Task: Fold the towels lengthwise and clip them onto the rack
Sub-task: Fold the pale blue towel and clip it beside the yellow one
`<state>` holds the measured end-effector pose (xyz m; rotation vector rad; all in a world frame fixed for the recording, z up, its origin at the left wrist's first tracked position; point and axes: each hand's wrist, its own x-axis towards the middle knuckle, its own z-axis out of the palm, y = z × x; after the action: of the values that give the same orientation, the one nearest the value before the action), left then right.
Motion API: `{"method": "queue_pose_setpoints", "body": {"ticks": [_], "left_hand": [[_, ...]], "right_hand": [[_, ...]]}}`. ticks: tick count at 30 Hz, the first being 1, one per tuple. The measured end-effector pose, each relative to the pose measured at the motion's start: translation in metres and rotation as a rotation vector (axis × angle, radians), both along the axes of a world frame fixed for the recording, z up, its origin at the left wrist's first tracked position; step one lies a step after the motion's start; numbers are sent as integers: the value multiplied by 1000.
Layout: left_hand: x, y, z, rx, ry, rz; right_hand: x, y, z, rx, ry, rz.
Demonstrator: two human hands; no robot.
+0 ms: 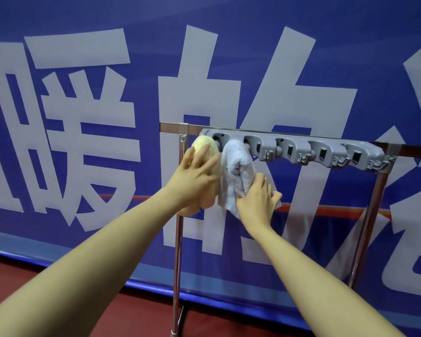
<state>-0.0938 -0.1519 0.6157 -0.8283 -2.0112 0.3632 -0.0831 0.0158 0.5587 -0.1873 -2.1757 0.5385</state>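
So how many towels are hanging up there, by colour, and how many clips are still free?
Yellow towel: 1
Pale blue-grey towel: 1
Free clips on the grey clip bar: 3, as far as I can see
Total: 2 towels, 3 free clips

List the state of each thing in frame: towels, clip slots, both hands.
yellow towel: hanging from the leftmost clip
blue towel: hanging from the second clip, bunched
clip rack: three right slots empty
left hand: fingers spread, resting on yellow towel
right hand: gripping blue towel
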Motion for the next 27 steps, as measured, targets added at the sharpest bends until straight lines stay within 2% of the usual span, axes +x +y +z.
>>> {"method": "queue_pose_setpoints", "body": {"ticks": [7,13,18,21,27], "left_hand": [[-5,-4,-9,123,-83,-127],[0,-10,-10,127,-52,-150],[8,2,-16,147,-19,-75],[22,9,-17,170,-36,9],[57,16,-41,296,-238,54]], "right_hand": [[2,-8,-8,74,-21,6],[6,-4,-5,159,-38,-25],[18,-9,-12,92,-124,186],[30,-10,-9,67,-138,238],[67,1,-14,54,-130,288]]}}
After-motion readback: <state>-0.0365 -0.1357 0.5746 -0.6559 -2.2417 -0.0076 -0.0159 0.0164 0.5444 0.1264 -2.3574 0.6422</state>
